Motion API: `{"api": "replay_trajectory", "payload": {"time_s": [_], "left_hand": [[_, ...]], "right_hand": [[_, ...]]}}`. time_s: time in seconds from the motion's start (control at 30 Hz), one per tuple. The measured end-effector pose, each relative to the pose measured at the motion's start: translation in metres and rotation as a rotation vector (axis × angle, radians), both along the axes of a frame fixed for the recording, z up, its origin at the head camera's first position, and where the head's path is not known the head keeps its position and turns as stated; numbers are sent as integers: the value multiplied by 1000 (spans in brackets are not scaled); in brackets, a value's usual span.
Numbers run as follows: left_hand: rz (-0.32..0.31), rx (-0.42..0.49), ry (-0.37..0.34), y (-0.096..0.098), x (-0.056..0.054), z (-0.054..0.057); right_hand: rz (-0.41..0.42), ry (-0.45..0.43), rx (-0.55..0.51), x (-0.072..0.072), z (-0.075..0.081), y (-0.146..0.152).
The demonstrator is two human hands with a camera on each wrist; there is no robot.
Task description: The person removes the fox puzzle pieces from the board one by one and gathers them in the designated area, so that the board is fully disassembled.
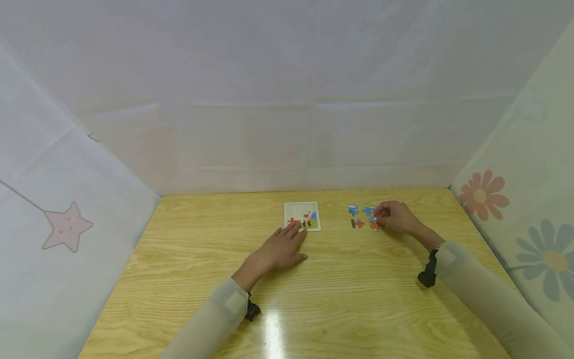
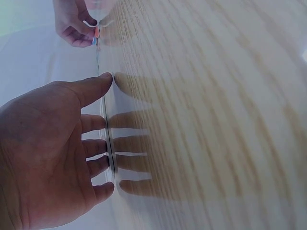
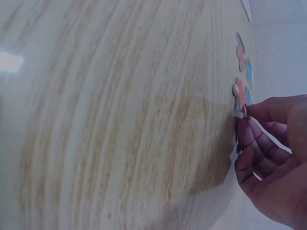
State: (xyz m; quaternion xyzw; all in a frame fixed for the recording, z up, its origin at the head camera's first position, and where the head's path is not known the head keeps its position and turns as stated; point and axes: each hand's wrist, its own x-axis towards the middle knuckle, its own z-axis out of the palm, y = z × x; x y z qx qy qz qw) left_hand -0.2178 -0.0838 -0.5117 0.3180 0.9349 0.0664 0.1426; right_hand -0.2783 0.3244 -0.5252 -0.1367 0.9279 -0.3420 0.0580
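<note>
A small square puzzle board (image 1: 302, 205) lies on the table, its lower part filled with a picture of a white and red animal on grass. My left hand (image 1: 280, 248) rests with extended fingertips on the board's lower left edge; the left wrist view shows the palm (image 2: 53, 148) and spread fingers. To the right, my right hand (image 1: 396, 217) pinches a puzzle piece (image 3: 247, 111) between thumb and fingers, mostly hidden by them. Close beside that hand lie loose puzzle pieces: a blue and green one (image 1: 353, 210), a blue one (image 1: 368, 211) and a red one (image 1: 359, 224).
The wooden table (image 1: 341, 289) reaches back to a white cloth wall (image 1: 251, 144). Cloth sides stand at left with a pink star (image 1: 67, 227) and at right with printed flowers (image 1: 482, 195). Each wrist wears a black strap mount.
</note>
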Motion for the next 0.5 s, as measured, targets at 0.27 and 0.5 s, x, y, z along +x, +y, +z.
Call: {"api": "replay_trajectory", "payload": {"time_s": [0.27, 0.5], "left_hand": [[0, -1, 4, 1, 1, 1], [-6, -13, 32, 1, -1, 0]], "right_hand": [[10, 37, 6, 2, 2, -2], [40, 117, -16, 3, 8, -16]]}}
